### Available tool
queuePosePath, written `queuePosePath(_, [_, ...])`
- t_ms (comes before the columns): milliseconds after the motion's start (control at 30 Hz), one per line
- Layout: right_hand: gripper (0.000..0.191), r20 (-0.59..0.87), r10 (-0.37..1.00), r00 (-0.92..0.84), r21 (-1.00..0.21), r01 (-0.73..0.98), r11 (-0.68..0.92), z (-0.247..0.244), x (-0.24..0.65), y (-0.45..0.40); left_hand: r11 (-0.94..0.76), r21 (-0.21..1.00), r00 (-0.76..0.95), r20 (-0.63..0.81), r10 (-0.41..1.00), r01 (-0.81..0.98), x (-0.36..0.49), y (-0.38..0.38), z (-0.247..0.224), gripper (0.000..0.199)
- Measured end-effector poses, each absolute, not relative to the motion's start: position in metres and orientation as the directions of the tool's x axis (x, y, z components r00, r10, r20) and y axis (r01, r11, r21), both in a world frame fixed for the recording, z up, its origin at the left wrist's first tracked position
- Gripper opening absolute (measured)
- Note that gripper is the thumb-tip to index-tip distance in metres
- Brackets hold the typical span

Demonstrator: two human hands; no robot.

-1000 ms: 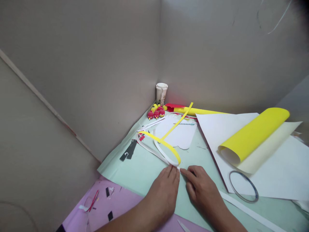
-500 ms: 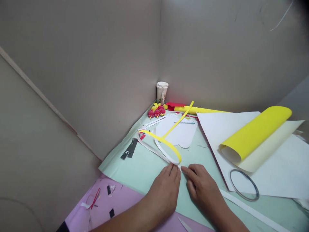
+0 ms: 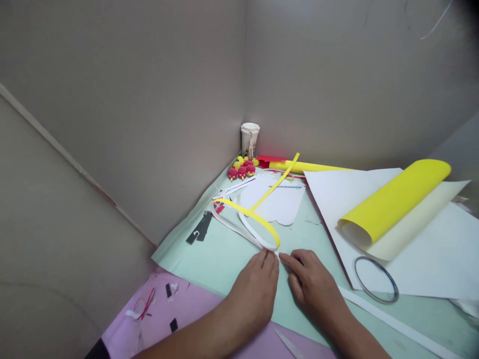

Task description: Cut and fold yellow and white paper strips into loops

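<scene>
My left hand [image 3: 254, 286] lies low on the table, its fingers together and pressing down the near end of a looped paper strip [image 3: 265, 225]. This strip is yellow on one side and white on the other, and stands up in a curve beyond the fingers. Just to the right, my right hand [image 3: 312, 281] has its index finger and thumb drawn close at a small white end of paper beside the left fingertips. What lies under the fingers is hidden. A straight yellow strip [image 3: 275, 183] rises from the loop. Past my right wrist runs a long white strip [image 3: 389, 319].
A yellow paper roll [image 3: 396, 204] rests on white sheets [image 3: 430, 254] at right, near a ring of tape [image 3: 376, 280]. At the back corner are a lidded cup [image 3: 249, 137] and several red and yellow balls [image 3: 241, 172]. Black scraps [image 3: 201, 228] lie left; a pointed blade [image 3: 288, 344] lies in front.
The whole view has shifted slightly upward. Both hands keep nearly the same place and pose at the strip's near end.
</scene>
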State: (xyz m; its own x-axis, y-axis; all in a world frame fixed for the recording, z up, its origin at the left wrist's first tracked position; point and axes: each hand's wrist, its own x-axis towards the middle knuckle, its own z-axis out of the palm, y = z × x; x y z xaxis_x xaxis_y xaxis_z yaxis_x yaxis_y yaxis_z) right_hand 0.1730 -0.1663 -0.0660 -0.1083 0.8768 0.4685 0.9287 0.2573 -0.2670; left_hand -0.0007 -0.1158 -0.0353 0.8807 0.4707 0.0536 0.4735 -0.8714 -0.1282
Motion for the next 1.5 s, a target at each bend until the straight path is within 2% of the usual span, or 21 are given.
queuePosePath(233, [0.041,0.452,0.888,-0.082,-0.311,0.919,0.243,-0.0627,0.1729,-0.1660,-0.871,-0.119,0.878,0.045,0.476,0.478,0.0008,-0.1143,-0.0379,0.056])
queuePosePath(667, [0.030,0.466,0.881,-0.083,-0.304,0.920,0.247,-0.0614,0.1726,-0.1664,-0.874,-0.126,0.882,0.106,0.459,0.470,-0.0011,-0.1172,-0.0386,0.055])
queuePosePath(1033, [0.030,0.469,0.879,-0.087,-0.293,0.924,0.247,-0.0609,0.1709,-0.1668,-0.868,-0.117,0.874,0.140,0.466,0.482,-0.0020,-0.1173,-0.0417,0.054])
queuePosePath(1500, [0.030,0.476,0.875,-0.084,-0.286,0.926,0.245,-0.0606,0.1716,-0.1658,-0.863,-0.079,0.866,0.089,0.492,0.499,0.0003,-0.1170,-0.0406,0.056])
